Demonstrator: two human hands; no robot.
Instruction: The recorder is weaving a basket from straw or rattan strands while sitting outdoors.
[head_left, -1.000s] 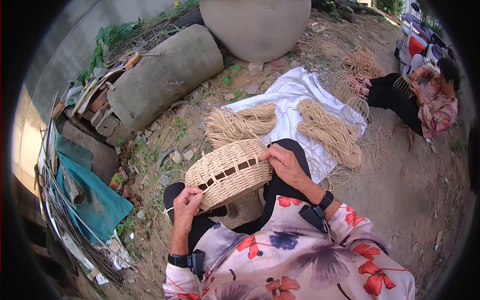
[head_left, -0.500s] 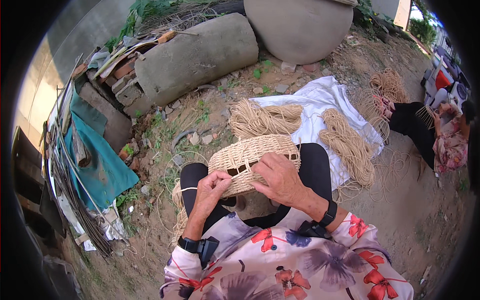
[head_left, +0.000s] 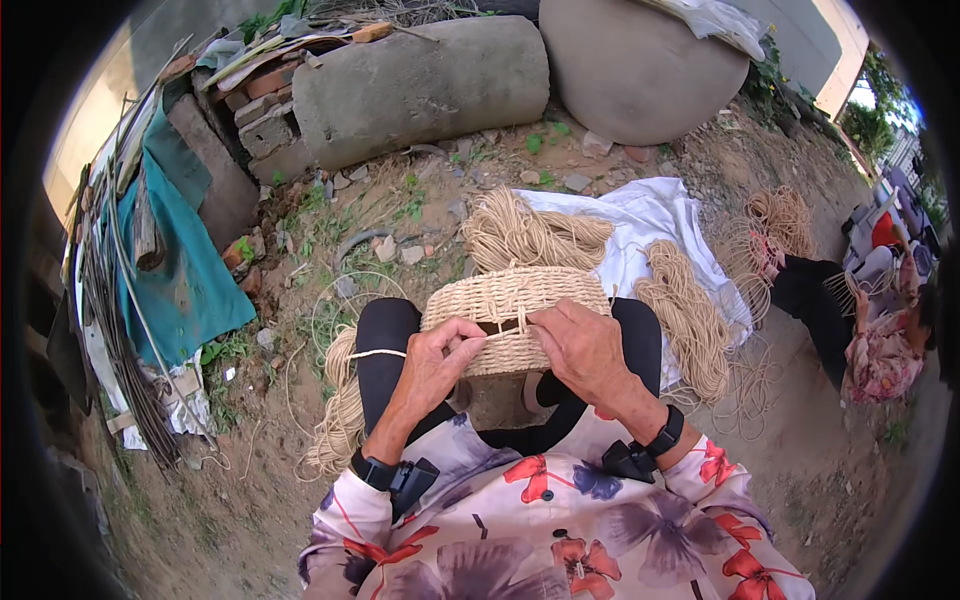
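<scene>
A woven basket (head_left: pixel 565 287) of pale twisted cord lies between my knees, with a dark gap in its weave facing me. My left hand (head_left: pixel 436 362) pinches a strand of cord (head_left: pixel 378 352) at the left end of this gap. The strand trails left over my knee to a loose bundle of cord (head_left: pixel 338 425) on the ground. At the gap's right end, my right hand (head_left: pixel 588 350) has its fingers bent over the basket's edge, gripping the weave. Its fingertips are partly hidden, so any strand under them cannot be made out.
Cord hanks (head_left: pixel 535 232) (head_left: pixel 685 310) lie on and beside a white sheet (head_left: pixel 655 222) ahead and right. Another person (head_left: pixel 885 345) sits at far right, near more cord. A concrete cylinder (head_left: pixel 425 85), a large rounded vessel (head_left: pixel 645 70) and teal cloth (head_left: pixel 185 270) stand beyond.
My view has shifted, and the basket appears more level. My hands stay at the gap; the left has moved slightly right, and the gap between them shows crossing strands.
</scene>
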